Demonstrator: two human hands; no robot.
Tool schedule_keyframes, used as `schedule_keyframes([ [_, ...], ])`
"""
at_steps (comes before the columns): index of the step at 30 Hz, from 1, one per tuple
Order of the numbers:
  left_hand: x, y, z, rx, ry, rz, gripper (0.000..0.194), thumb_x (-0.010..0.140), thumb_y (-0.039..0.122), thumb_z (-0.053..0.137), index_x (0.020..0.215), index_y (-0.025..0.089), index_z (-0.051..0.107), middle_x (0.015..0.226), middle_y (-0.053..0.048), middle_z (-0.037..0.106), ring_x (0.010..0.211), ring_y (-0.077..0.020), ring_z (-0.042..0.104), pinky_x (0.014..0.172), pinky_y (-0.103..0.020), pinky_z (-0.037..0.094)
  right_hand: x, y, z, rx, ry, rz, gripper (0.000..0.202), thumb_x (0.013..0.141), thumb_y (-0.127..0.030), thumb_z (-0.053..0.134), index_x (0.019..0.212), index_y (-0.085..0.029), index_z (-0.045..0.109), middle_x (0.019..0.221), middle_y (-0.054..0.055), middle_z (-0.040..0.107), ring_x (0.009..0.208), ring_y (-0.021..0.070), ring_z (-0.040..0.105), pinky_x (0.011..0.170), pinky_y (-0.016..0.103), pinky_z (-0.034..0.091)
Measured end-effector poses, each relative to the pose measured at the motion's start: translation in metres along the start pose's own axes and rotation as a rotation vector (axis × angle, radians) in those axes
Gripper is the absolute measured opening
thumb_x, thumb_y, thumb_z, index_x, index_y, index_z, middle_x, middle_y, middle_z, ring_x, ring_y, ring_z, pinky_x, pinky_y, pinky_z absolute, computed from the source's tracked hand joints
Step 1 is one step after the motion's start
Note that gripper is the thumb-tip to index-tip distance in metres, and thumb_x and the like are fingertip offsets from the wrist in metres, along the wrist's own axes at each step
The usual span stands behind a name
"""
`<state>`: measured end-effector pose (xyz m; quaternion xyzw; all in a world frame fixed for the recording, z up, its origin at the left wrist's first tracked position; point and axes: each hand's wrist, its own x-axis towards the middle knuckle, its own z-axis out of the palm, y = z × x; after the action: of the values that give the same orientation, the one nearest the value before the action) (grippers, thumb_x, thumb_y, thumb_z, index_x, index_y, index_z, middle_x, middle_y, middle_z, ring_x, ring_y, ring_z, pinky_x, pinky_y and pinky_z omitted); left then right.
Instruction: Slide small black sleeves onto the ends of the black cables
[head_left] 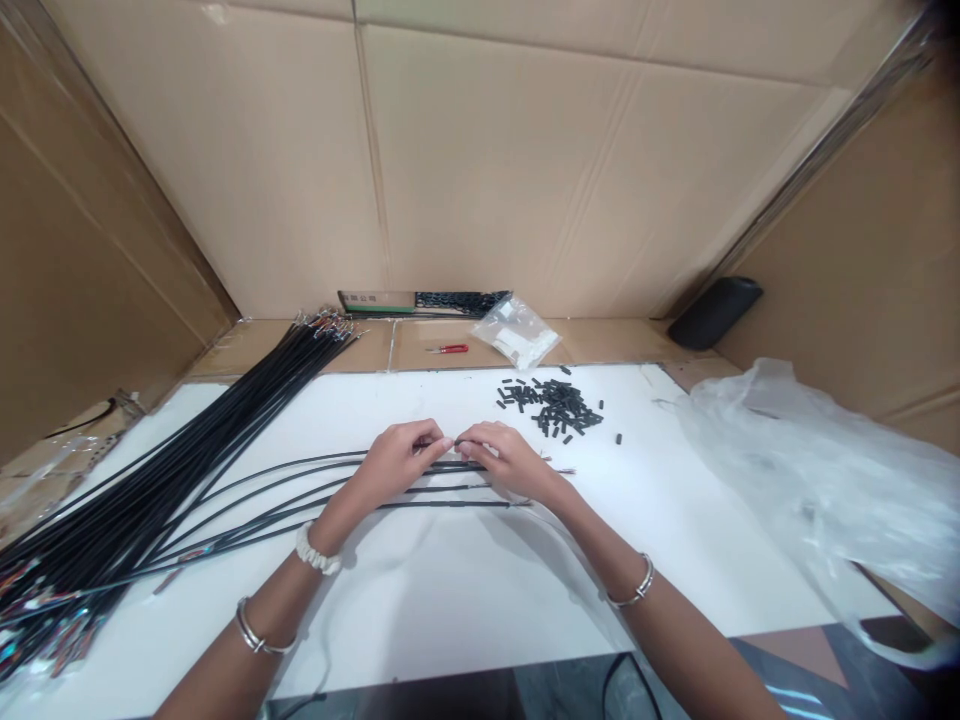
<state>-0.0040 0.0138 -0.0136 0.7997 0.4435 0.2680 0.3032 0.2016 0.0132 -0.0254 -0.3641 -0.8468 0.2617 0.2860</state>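
Gripping a thin black cable [426, 445] in closed left fingers, with left hand [397, 458] nearly touching right hand [510, 462], above the middle of a smooth white tabletop [435, 590]. Pinching a small dark piece [459, 442] between right thumb and fingers; impossible to tell whether cable tip or separate part. Dressed at the left wrist with a ruffled white band [319, 550], at both forearms with silver metal bangles [639, 585]. Passing over several loose black cables [442, 489] beneath the hands. Flanked at left by a thick diagonal bundle of black cables with multicoloured wire ends [187, 440], beyond the right hand by a heap of short black tubes [566, 408]. Backed by red-handled snips [452, 349], a clear plastic bag [517, 335] and tan cardboard walls [487, 150]. Bordered at far right by a black cylinder [716, 312] and crumpled translucent plastic [825, 470].
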Motion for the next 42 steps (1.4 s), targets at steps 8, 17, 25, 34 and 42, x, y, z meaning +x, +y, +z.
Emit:
schedule_keyframes([
  [8, 0.002, -0.002, -0.005, -0.152, -0.062, -0.008, 0.028, 0.089, 0.037, 0.046, 0.08, 0.015, 0.061, 0.074, 0.0, 0.06, 0.07, -0.0136, 0.051, 0.064, -0.022, 0.037, 0.0, -0.004, -0.004, 0.049, 0.0, 0.033, 0.021, 0.095, -0.025, 0.043, 0.086, -0.019, 0.061, 0.081, 0.002, 0.065, 0.077, 0.0148, 0.056, 0.075, 0.027, 0.04],
  [17, 0.001, -0.002, -0.006, -0.189, -0.107, -0.033, 0.029, 0.089, 0.039, 0.046, 0.082, 0.014, 0.06, 0.073, 0.0, 0.057, 0.068, -0.0132, 0.048, 0.063, -0.022, 0.037, -0.002, -0.006, -0.003, -0.19, 0.078, -0.101, 0.016, 0.095, -0.023, 0.043, 0.096, -0.018, 0.058, 0.09, 0.005, 0.063, 0.082, 0.0161, 0.055, 0.073, 0.029, 0.034],
  [25, 0.0, -0.001, -0.008, -0.172, -0.124, -0.012, 0.029, 0.089, 0.038, 0.045, 0.083, 0.014, 0.061, 0.069, 0.001, 0.055, 0.063, -0.0119, 0.045, 0.058, -0.021, 0.034, -0.003, -0.004, 0.005, -0.184, 0.08, -0.107, 0.02, 0.096, -0.024, 0.039, 0.094, -0.018, 0.059, 0.084, 0.005, 0.065, 0.079, 0.0169, 0.054, 0.074, 0.031, 0.033],
  [34, 0.0, 0.001, -0.003, -0.089, -0.049, 0.075, 0.024, 0.089, 0.029, 0.045, 0.08, 0.015, 0.061, 0.076, -0.002, 0.063, 0.07, -0.0136, 0.053, 0.065, -0.022, 0.038, -0.003, -0.006, 0.011, 0.071, 0.061, 0.02, 0.026, 0.096, -0.027, 0.039, 0.085, -0.018, 0.06, 0.084, 0.003, 0.066, 0.077, 0.0143, 0.056, 0.076, 0.028, 0.037],
  [42, -0.002, 0.002, -0.015, -0.043, -0.167, 0.01, 0.028, 0.091, 0.034, 0.041, 0.083, 0.016, 0.061, 0.076, -0.001, 0.062, 0.069, -0.013, 0.053, 0.064, -0.021, 0.039, -0.002, -0.008, 0.01, 0.163, 0.029, 0.087, 0.03, 0.096, -0.03, 0.04, 0.078, -0.017, 0.061, 0.076, 0.001, 0.065, 0.071, 0.0126, 0.055, 0.072, 0.024, 0.039],
])
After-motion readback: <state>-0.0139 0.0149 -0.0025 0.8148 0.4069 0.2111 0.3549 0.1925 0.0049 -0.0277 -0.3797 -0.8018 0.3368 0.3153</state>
